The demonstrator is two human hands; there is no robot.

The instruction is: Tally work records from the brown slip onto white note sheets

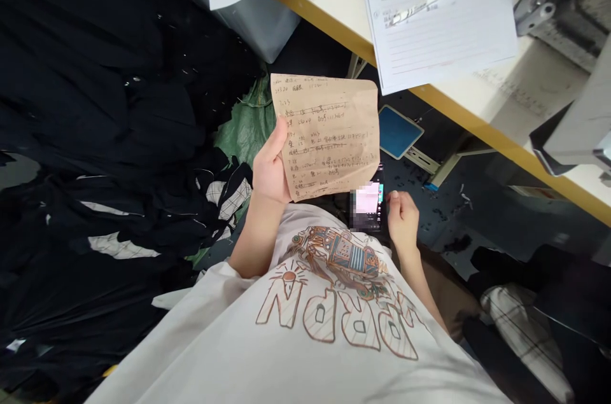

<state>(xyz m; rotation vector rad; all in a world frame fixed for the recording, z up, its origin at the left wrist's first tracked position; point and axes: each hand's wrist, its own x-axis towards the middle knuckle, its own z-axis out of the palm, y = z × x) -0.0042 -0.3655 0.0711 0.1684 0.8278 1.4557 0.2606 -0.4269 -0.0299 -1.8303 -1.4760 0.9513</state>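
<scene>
My left hand point(270, 165) grips a creased sheet of brown kraft paper point(329, 135) by its left edge, with the thumb lying on the front. Rows of handwritten notes cover the sheet, and some are struck through. My right hand point(402, 221) holds a black smartphone point(377, 207) upright by its right edge. The lower corner of the paper overlaps the top of the phone. Part of the lit screen is blurred out, so its content is hidden.
A large heap of dark garments with some checked fabric point(105, 137) fills the left side. At the top right, a white table with a yellow edge point(458, 108) holds papers and a metal machine part. A blue pad point(397, 132) and green sacking point(245, 127) are below.
</scene>
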